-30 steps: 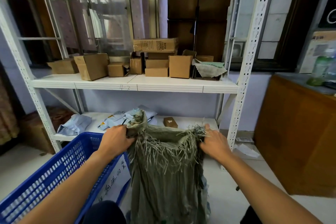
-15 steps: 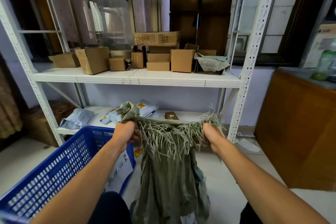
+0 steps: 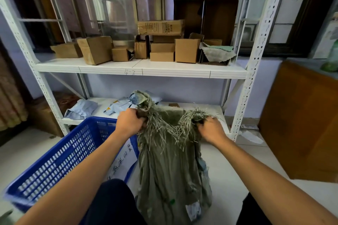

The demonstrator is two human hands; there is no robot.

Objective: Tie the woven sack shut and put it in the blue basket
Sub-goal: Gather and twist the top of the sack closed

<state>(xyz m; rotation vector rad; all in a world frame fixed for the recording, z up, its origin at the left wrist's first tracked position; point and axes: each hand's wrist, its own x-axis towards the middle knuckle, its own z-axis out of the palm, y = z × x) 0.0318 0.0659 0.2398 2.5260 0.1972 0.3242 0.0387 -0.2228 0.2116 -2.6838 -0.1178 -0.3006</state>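
My left grip point(image 3: 130, 122) and right grip point(image 3: 210, 129) had drawn closer together than half a second before, each fist bunched round a frayed corner of the woven sack point(image 3: 170, 170), so its mouth sagged slack between them. The sack hung just beside the blue basket point(image 3: 60, 157), not in it; I judged the corners ready to cross, with no knot yet tied

Bare forearms point(image 3: 82, 175), dark trousers point(image 3: 113, 204)

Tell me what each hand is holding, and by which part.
Both hold the woven sack by its frayed mouth: left hand grips the bunched left corner, right hand the right corner.
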